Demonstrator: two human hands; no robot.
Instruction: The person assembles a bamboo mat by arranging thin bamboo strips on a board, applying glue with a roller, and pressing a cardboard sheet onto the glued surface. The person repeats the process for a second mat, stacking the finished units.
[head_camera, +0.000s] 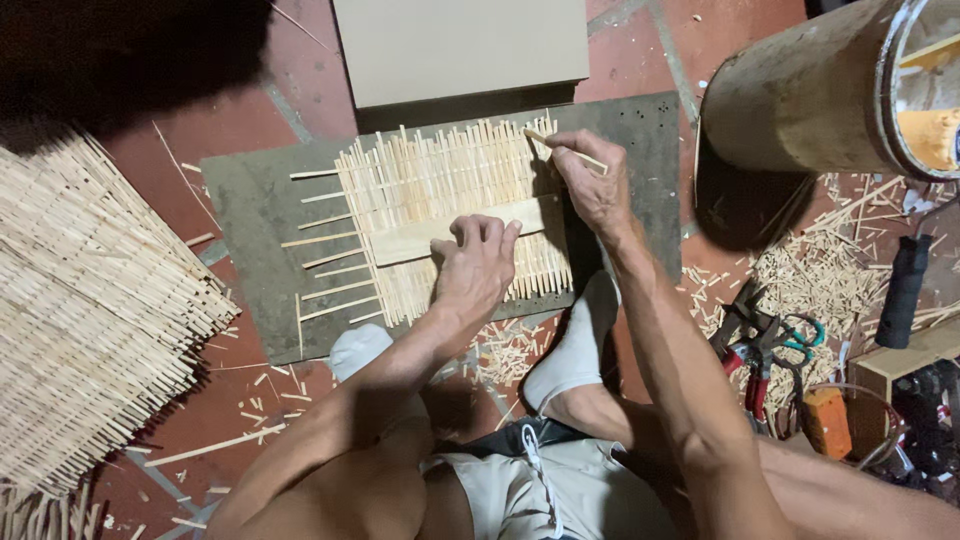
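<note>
2 bare hands are seen from the head camera, both over a woven mat of thin bamboo sticks (450, 215) that lies flat on a dark grey board (255, 215). The left hand (475, 265) is pressed palm-down with fingers curled onto a flat pale wooden strip (420, 240), which is laid across the mat with its long axis running left to right, slightly raised toward the right. The right hand (592, 180) is closed in a pinch around 1 thin bamboo stick (565, 148), held at the mat's upper right corner; the stick's long axis is slanted, its far tip pointing up-left over the upright sticks and its near end projecting right past the fingers. The stick is therefore just above and right of the strip's right end, and the right hand is the nearer one to that edge of the mat, while the left hand sits near the mat's middle. The board rests on a red tiled floor (240, 130) littered with short offcuts. To the left a stack of finished woven mats (90, 300) is spread; above the board a plain beige panel (460, 45) lies; to the right a large cylindrical drum (800, 90), red-handled pliers (745, 345) and a heap of cut sticks (810, 275) crowd the floor, well apart from the mat.
</note>
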